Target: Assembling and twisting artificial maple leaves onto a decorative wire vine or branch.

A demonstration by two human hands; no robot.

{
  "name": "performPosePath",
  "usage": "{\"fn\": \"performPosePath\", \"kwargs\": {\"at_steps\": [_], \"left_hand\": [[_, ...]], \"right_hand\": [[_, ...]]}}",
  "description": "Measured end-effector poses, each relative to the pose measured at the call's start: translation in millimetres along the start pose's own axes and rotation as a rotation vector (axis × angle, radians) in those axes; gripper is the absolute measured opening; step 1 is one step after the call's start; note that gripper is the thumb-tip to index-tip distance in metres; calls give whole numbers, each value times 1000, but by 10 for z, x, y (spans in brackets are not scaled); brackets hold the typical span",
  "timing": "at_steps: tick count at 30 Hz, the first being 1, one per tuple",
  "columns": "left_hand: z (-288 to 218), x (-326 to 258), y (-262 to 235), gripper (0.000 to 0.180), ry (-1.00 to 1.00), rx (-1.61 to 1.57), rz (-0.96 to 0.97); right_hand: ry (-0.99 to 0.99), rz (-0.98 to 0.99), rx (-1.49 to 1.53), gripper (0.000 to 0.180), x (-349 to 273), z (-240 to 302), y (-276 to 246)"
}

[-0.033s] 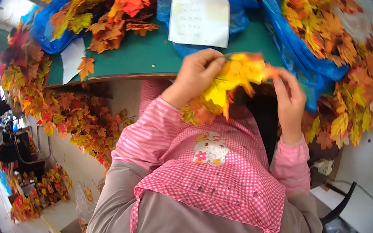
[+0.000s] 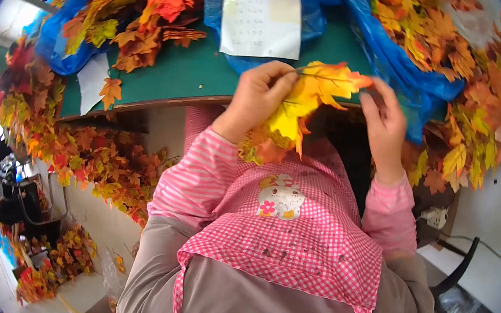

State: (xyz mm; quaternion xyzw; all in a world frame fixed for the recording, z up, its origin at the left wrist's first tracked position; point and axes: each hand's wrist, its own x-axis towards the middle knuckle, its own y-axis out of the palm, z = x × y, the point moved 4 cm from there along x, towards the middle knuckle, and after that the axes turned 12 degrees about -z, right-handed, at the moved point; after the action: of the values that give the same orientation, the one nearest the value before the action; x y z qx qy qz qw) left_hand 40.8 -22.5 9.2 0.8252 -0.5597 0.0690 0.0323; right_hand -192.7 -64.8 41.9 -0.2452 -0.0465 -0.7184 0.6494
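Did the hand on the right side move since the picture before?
No. The right hand sits in the same spot against the green table edge, touching the yellow leaf.

Landmark: the green-topped wooden-edged table [image 2: 210,79]. On it, toward its far middle, lies a white paper sheet [image 2: 262,14] resting on a crumpled blue plastic bag [image 2: 317,24]. Left of the sheet on the table sits a heap of orange and red fabric maple leaves [image 2: 150,6]. At the table's near edge, the left hand [image 2: 257,98] and right hand [image 2: 385,126] hold a bunch of yellow fabric leaves [image 2: 307,101] between them. Below the table's left end, a long orange leaf garland [image 2: 93,162] hangs.
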Motion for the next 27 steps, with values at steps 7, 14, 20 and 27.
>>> {"fn": "performPosePath", "kwargs": {"at_steps": [7,14,20,27], "left_hand": [[-101,16,-188,10,8,52,39],[-258,30,-248,13,347,502,59],[-336,24,-108,22,281,434,79],[-261,146,11,21,161,375,166]], "right_hand": [[385,689,155,29,316,-176,88],[-41,732,-25,18,945,205,22],[19,678,-37,17,1047,248,55],[105,654,-3,18,1071,90,25]]}}
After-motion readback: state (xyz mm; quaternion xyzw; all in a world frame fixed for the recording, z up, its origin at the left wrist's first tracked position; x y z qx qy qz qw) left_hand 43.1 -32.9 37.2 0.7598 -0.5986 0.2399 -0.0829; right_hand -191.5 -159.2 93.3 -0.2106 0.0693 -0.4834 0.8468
